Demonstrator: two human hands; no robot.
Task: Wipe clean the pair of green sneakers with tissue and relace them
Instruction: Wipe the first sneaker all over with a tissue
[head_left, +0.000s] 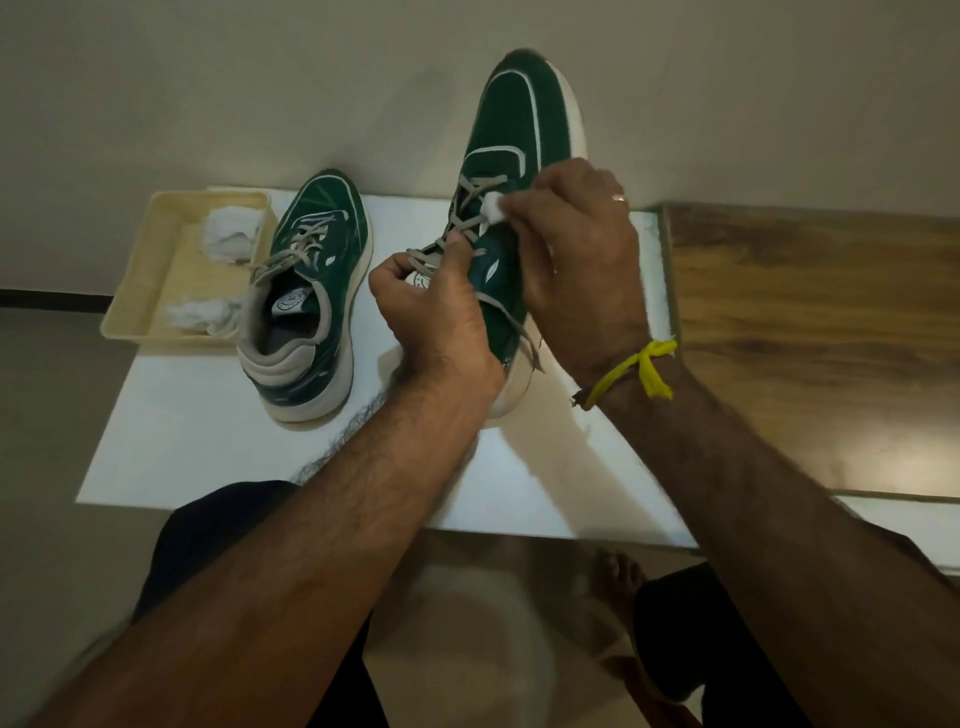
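Head view, looking down over both forearms at a flat white rectangular board (218, 441) laid across a low surface. The left hand (436, 312) curls round the collar and tongue of a dark green suede-like sneaker with a thick cream sole and grey flat laces (514, 124), thumb lying up along the lacing; this shoe is tipped up, toe pointing away, its heel near the board. The right hand (576, 249) pinches a small crumpled wad of white tissue (492, 206) between fingertips and thumb and presses it to the upper just beside the top eyelets. A thin ring (618, 198) sits on one finger, and a knotted yellow thread band (641, 366) circles the wrist.

The second green sneaker (317, 291), matching in cream sole and padded grey collar, stands flat on the board just to the left — still laced, loose ends trailing toward a shallow cream plastic tray (140, 291). Two soft crumpled white tissue lumps (228, 236) lie in that tray; whether they are used is hard to tell. A glossy wood-grain tabletop (810, 332) adjoins the board on the right.
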